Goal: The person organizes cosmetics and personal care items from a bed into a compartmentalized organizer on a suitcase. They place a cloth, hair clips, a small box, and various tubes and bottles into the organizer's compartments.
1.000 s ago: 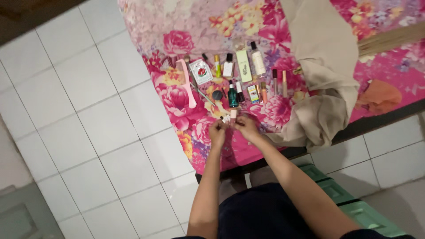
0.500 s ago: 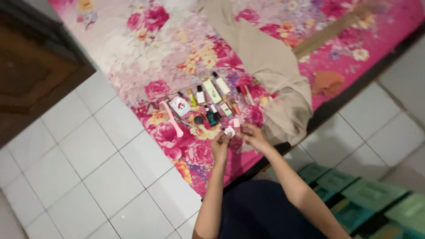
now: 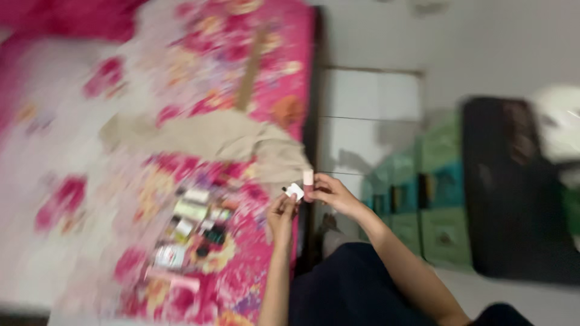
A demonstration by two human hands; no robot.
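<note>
so left hand [image 3: 281, 212] grips white cap [image 3: 295, 191], right hand [image 3: 331, 194] pink tube [image 3: 308, 183], blurry.

Bunch of small bottles and tubes [image 3: 193, 226] sit on the bedspread [image 3: 78, 181], cloth [image 3: 205, 136] lies behind them, storage crates [image 3: 435, 199] stand off to the right.

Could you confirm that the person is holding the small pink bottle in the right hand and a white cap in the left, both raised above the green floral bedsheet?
Not quite: in the head view the floral bedsheet is pink, not green. The right hand does hold the small pink bottle, the left hand the white cap.
</note>
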